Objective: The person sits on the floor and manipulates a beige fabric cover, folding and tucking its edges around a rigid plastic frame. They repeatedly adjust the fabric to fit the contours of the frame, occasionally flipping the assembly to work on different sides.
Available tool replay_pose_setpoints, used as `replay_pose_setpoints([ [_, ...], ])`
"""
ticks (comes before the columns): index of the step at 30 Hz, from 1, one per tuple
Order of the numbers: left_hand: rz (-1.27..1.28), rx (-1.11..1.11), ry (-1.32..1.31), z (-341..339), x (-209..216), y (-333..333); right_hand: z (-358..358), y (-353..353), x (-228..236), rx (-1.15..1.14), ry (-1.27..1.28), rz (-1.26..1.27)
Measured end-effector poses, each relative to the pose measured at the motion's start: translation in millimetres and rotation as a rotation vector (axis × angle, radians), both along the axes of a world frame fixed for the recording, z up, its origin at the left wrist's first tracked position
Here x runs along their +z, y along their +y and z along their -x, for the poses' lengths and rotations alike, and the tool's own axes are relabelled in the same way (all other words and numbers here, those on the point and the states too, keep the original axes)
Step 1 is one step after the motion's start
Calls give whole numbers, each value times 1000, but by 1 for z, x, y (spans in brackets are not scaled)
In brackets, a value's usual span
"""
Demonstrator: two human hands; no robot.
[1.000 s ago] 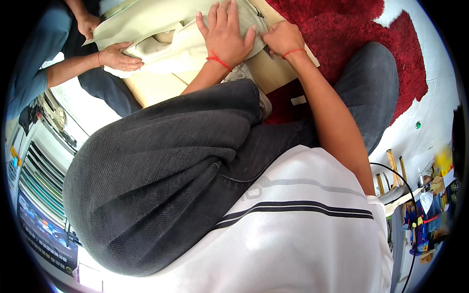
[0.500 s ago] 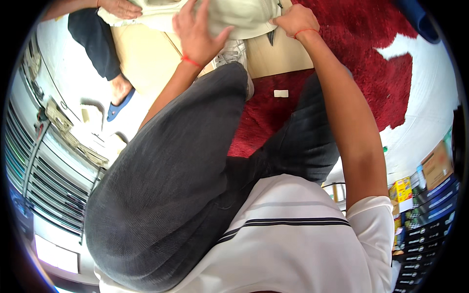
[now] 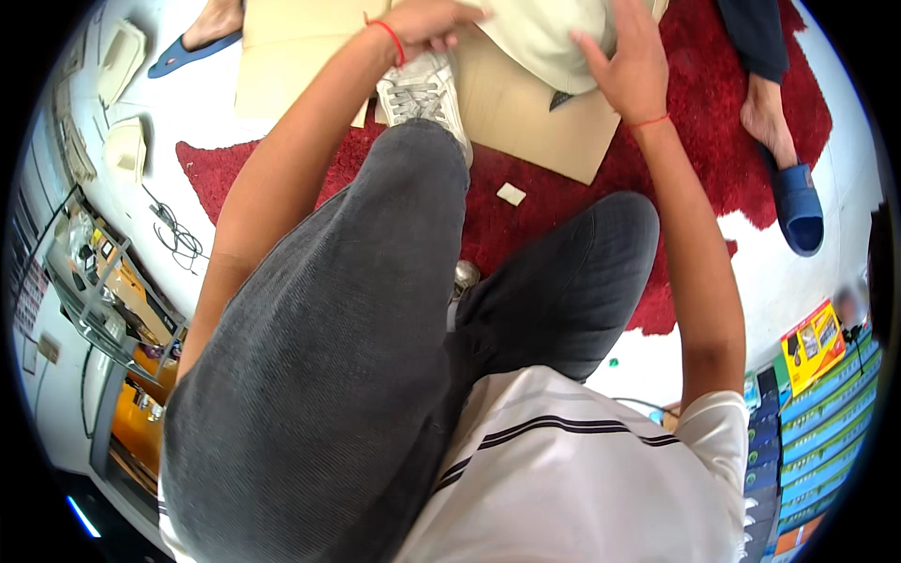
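A cream-coloured, smooth, curved piece (image 3: 540,38) lies at the top of the view on flattened cardboard (image 3: 535,131), partly cut off by the upper edge. My left hand (image 3: 434,23) is at its left side, index finger stretched toward it and the other fingers loosely bent; nothing shows in it. My right hand (image 3: 636,70) rests along its right side, thumb and fingers spread, the thumb over its surface. Under the piece's lower edge pokes a small dark pointed bit (image 3: 560,99) that I cannot identify.
The cardboard lies on a red shaggy rug (image 3: 375,150), where a small white piece (image 3: 511,193) also sits. My white shoe (image 3: 422,98) stands on the cardboard. Another person's slippered feet show at left (image 3: 192,52) and right (image 3: 798,211). Cream shells (image 3: 125,150) and a black cable (image 3: 176,235) lie left.
My right hand has gone from pinching the cream piece's edge to spread fingers. The piece sits farther right and is turned. The other person's hand at upper left has left view.
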State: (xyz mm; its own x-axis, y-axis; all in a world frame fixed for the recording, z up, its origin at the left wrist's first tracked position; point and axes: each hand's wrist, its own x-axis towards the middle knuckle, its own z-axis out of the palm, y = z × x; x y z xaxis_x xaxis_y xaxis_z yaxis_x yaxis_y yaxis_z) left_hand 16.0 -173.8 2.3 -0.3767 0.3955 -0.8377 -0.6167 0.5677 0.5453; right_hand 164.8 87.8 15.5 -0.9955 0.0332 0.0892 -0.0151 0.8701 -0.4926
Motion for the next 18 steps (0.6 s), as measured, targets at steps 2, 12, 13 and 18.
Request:
replay_pose_setpoints([
  [2,-18,-6,47,-22,8,11,-2,-9,-8,-114,29,-14],
  [12,-136,362,-183,-87,-47,53,-2,-12,0,-152,74,-186],
  [13,-74,301,-145,-85,-52,58,-5,-7,-10,-123,90,-236],
  [18,-83,298,-76,-101,-54,59,-13,6,-22,-208,41,-106],
])
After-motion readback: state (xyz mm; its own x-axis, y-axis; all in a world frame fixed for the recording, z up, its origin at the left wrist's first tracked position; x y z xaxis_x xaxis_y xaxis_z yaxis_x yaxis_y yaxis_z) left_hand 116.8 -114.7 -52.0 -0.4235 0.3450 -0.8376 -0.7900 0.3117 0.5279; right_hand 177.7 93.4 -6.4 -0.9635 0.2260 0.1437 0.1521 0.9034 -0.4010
